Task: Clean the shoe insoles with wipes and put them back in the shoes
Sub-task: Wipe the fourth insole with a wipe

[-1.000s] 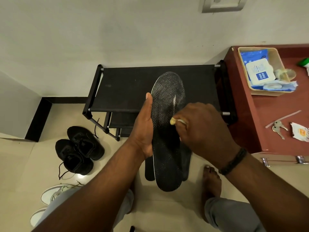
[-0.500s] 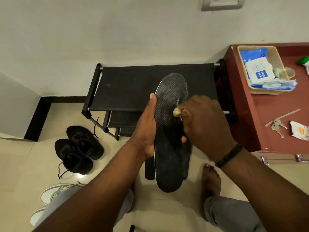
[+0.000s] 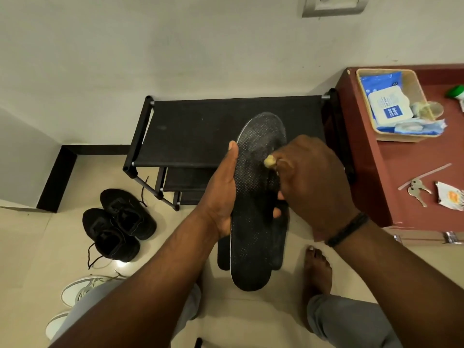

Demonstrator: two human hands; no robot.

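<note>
L hand [image 3: 223, 197] grips the insoles [image 3: 253, 222] over the floor, fingers wrapped behind. R hand [image 3: 311, 182] fingers pinch the balled wipe [image 3: 270, 162] on the forefoot. Rub w/ firm strokes, support from behind.

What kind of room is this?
Probably a home entryway or a bedroom corner. A black shoe rack stands against the wall, black shoes sit on the tiled floor beside it, and keys lie on a reddish-brown cabinet next to it.
</note>
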